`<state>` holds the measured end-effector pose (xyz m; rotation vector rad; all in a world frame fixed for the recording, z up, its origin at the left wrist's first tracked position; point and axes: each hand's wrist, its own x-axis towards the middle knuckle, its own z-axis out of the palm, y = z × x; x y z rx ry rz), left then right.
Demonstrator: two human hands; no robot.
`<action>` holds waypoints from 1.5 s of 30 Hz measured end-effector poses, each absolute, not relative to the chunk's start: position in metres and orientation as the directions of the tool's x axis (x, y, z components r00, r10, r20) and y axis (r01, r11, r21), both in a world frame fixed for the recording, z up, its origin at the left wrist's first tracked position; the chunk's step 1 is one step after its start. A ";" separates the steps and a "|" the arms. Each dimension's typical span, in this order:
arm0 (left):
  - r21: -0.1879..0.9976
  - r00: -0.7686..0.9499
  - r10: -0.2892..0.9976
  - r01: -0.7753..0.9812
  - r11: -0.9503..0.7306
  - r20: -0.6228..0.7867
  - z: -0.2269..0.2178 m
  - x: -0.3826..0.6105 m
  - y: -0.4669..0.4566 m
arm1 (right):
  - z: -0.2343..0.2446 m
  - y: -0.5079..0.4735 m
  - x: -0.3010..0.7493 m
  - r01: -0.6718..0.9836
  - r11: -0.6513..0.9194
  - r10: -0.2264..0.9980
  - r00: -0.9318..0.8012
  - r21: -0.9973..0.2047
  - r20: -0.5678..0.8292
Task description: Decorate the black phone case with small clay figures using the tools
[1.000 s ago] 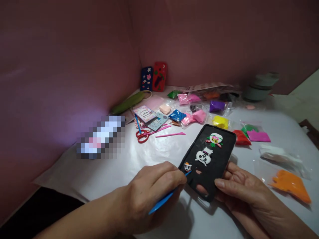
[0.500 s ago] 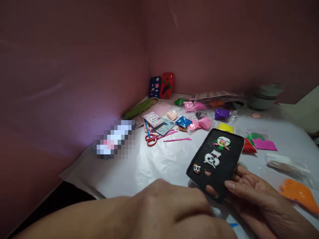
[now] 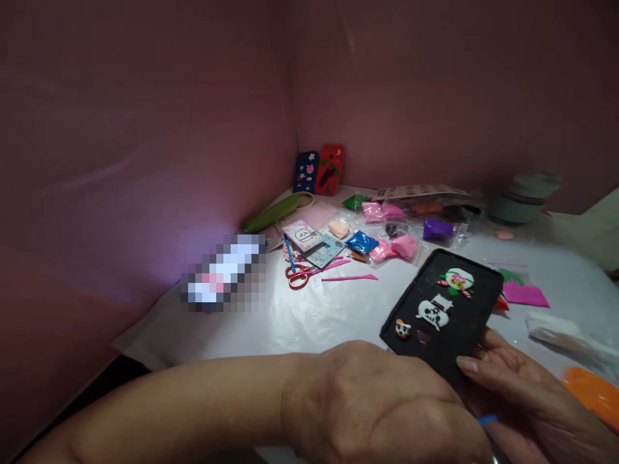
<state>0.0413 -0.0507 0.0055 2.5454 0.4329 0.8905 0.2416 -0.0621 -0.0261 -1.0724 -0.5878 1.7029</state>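
Pinching the black phone case near its bottom, the right hand holds it tilted over the white tabletop. The left hand crosses in front, its grip seemingly curled around a blue tool, with just a bit poking out. That hand could bump the case and smudge the little orange-and-white face, if it's soft. Squeezing too hard could bend the case.

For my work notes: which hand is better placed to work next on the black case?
Probably the left hand: it is near the black case, a blue tip showing beside it; the right hand holds the case.
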 end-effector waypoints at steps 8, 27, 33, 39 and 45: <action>0.288 0.706 0.101 -0.150 -0.946 0.701 0.007 0.036 -0.018 | -0.030 -0.057 0.245 -0.489 -0.381 0.924 -0.179 -0.784 -0.337; 0.697 0.479 0.739 0.308 -0.647 0.474 0.018 0.034 -0.025 | -0.015 -0.056 0.240 -0.558 -0.308 0.951 -0.155 -0.771 -0.268; 0.753 0.487 0.778 0.312 -0.580 0.397 0.014 0.035 -0.024 | -0.018 -0.058 0.241 -0.540 -0.316 0.948 -0.155 -0.780 -0.276; 0.800 0.425 0.820 0.289 -0.525 0.384 0.014 0.038 -0.023 | -0.017 -0.059 0.243 -0.552 -0.313 0.949 -0.152 -0.773 -0.276; 0.857 0.408 0.838 0.207 -0.471 0.362 0.015 0.042 -0.021 | -0.017 -0.059 0.243 -0.576 -0.323 0.946 -0.183 -0.751 -0.267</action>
